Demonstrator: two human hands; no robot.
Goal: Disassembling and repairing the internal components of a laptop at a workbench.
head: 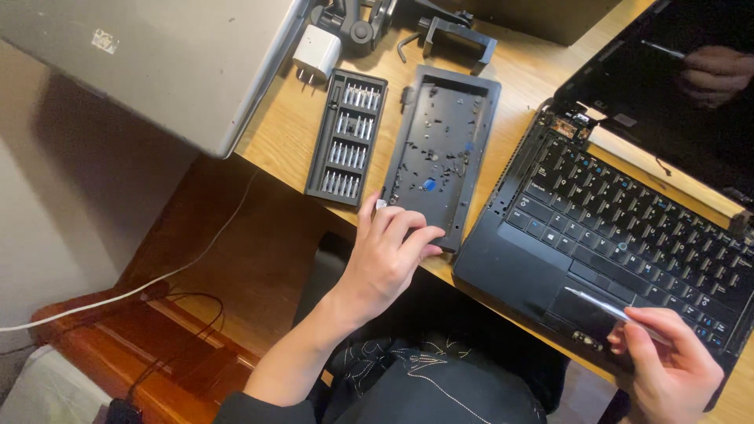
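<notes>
your right hand (671, 369) sits nearest you, fingers pinched around a thin silver tool (609, 308) whose tip lies over the laptop (518, 267) palm rest beside the touchpad. your left hand (385, 255) rests at the near end of the black tray (483, 149), fingers loosely curled with the tips touching its rim; it grips nothing you can make out. small screws (440, 161) and a blue bit lie scattered in the tray. just left of it is the open bit case (345, 137). beyond that sit a white charger (316, 53) and a black clamp (455, 35). the laptop's dark screen (667, 86) leans back at far right.
</notes>
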